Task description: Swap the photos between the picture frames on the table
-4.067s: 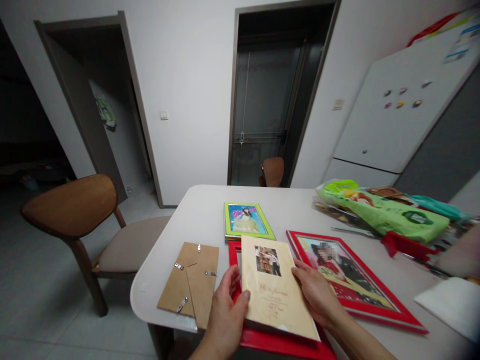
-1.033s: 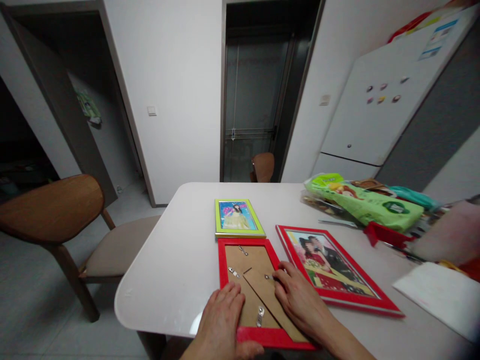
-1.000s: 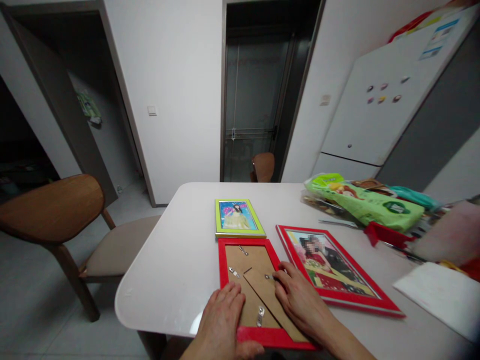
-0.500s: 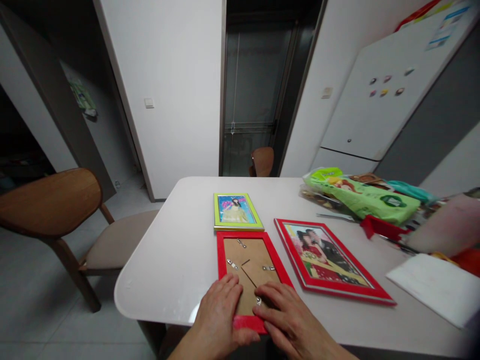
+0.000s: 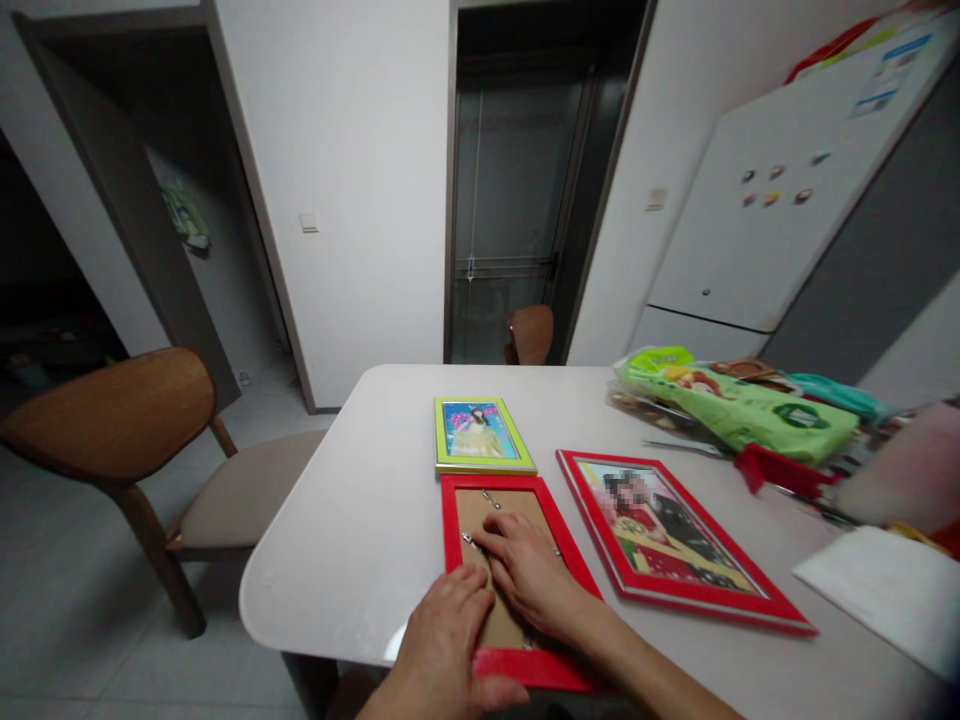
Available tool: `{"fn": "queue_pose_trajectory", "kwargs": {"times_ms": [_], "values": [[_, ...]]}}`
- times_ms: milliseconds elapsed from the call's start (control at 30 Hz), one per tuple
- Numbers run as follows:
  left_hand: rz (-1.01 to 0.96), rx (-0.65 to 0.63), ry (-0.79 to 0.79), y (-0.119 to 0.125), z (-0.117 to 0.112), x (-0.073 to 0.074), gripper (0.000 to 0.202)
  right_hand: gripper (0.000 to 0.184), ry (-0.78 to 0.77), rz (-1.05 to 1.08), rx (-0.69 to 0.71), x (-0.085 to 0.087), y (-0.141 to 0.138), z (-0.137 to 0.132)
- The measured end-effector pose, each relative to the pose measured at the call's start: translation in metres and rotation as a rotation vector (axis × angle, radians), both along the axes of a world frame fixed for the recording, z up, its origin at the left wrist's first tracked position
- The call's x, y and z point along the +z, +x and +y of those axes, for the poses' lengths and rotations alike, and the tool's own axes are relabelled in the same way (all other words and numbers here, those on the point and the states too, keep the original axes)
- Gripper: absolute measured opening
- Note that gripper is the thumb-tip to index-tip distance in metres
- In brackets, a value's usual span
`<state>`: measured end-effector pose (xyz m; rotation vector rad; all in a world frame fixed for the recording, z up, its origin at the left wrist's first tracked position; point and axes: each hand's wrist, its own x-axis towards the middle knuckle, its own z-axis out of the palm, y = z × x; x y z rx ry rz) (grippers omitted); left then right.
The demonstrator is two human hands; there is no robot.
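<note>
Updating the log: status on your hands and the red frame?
Left hand on near edge of face-down red frame. Right hand on its cardboard backing. Green frame just beyond.

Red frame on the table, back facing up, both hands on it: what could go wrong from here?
Perhaps two things. The right hand has its fingertips beside a metal turn clip, so they could snag it or shift the backing board. The red frame sits at the near edge of the table under the left hand, so it might slip off.
</note>
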<state>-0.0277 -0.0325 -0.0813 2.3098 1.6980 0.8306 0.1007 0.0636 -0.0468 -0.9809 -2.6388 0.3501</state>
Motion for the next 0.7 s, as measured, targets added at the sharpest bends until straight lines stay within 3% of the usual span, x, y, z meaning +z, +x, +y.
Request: {"fn": "queue_pose_trajectory", "kwargs": {"times_ms": [167,333,567,700], "values": [[-0.020,-0.017,0.035,-0.002,0.001,-0.001,0.073,0.021,0.041,-0.064,0.079,0.001,-0.004,0.000],[-0.018,-0.020,0.059,-0.002,0.002,-0.004,0.073,0.021,0.023,-0.027,0.074,-0.002,-0.003,0.003],[0.027,-0.058,0.157,-0.005,0.000,-0.008,0.070,0.024,-0.019,0.074,-0.297,-0.015,-0.013,0.053],[0.047,-0.060,0.059,-0.003,-0.002,-0.004,0.060,0.019,-0.039,0.063,-0.455,-0.020,-0.021,0.072]]}}
